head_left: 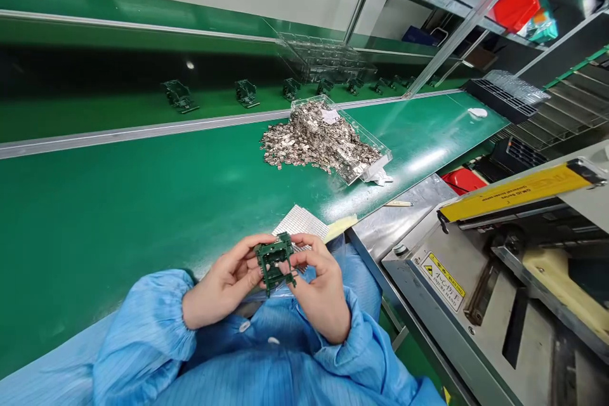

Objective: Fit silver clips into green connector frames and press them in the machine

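"Grip report?"

"My left hand (222,283) pinches one side of the green frame (273,250) and my right hand (324,285) the other, in front of my blue smock (228,365)."

"And beyond?"

"Just past it, a white gridded sheet (302,222); farther off, metal pieces (304,139) spilling from a clear tray (377,167) onto the green bench (157,216)."

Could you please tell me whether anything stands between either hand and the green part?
Nothing visible does: the left hand and right hand both hold the green part directly, with bare fingers. The white gridded sheet shows behind it, not in between.
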Demonstrator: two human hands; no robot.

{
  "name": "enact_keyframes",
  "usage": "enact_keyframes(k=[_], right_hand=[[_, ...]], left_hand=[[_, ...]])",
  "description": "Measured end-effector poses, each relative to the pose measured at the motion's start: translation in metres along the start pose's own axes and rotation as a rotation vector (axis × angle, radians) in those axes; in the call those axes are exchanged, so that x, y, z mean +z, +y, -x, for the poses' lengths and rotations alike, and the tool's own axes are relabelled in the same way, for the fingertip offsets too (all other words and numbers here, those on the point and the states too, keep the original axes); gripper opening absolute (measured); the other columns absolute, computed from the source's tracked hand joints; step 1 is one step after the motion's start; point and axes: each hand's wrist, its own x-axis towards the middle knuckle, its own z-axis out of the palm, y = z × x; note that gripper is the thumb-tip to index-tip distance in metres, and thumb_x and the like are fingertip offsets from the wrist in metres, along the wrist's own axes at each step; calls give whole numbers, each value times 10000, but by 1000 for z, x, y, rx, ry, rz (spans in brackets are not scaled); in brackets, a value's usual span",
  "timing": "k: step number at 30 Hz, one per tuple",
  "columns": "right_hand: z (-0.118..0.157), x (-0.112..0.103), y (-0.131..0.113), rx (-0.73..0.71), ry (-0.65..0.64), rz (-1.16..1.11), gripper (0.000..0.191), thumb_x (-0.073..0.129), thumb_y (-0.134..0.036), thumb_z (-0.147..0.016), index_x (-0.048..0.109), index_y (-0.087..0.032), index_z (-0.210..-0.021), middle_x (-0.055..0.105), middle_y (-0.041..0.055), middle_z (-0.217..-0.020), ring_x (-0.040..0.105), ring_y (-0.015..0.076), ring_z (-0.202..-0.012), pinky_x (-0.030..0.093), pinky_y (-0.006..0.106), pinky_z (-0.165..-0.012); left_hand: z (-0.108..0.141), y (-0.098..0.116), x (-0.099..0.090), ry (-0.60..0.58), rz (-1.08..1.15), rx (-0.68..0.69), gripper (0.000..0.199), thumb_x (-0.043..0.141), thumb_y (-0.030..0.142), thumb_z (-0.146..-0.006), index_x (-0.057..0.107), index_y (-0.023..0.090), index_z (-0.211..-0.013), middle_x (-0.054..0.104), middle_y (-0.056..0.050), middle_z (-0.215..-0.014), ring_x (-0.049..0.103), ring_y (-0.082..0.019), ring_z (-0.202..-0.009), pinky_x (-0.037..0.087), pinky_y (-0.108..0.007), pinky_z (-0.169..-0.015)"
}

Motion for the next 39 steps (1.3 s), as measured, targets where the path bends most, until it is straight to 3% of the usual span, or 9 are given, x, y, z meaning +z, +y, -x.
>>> enact_keyframes(k=[5,12,18,23,32,39], right_hand=[[2,4,-3,27,14,-21,95,656,-176,-767,648,-201,-676,616,71,-970,580,184,-801,475,281,-629],[6,7,1,127,16,-195,70,653,-244,-804,630,-197,-759,591,55,-888,574,173,-783,486,242,-566],[7,11,2,219,42,-383,215,763,-344,-711,607,-198,-681,586,36,-802,565,164,-723,505,251,-576],[11,14,2,286,81,-488,320,825,-394,-624,568,-204,-641,575,3,-649,522,150,-621,451,243,-522],[21,8,-1,381,116,-623,347,873,-305,-548,553,-187,-612,576,-19,-623,486,120,-575,389,218,-503],[39,-10,6,318,192,-596,340,852,-346,-604,553,-191,-647,564,-21,-645,488,123,-599,396,225,-532]], left_hand=[[0,0,4,36,-44,18,341,606,325,-861,528,253,-1186,687,-80,-1008,699,-202,-838,587,-277,-701],[4,0,14,196,-145,57,299,616,236,-840,551,239,-1132,677,-67,-1026,685,-168,-826,567,-226,-693],[7,1,19,258,-201,42,322,652,258,-802,579,241,-1115,679,-54,-962,682,-183,-796,573,-249,-683],[10,4,23,256,-275,60,314,654,247,-786,589,256,-1093,673,-40,-927,671,-184,-771,565,-248,-668],[11,9,35,251,-347,53,295,648,303,-796,576,270,-1080,618,-4,-762,583,-147,-601,494,-218,-536],[3,6,53,152,-362,40,309,672,288,-774,586,269,-1069,647,-7,-790,586,-144,-589,512,-229,-539]])
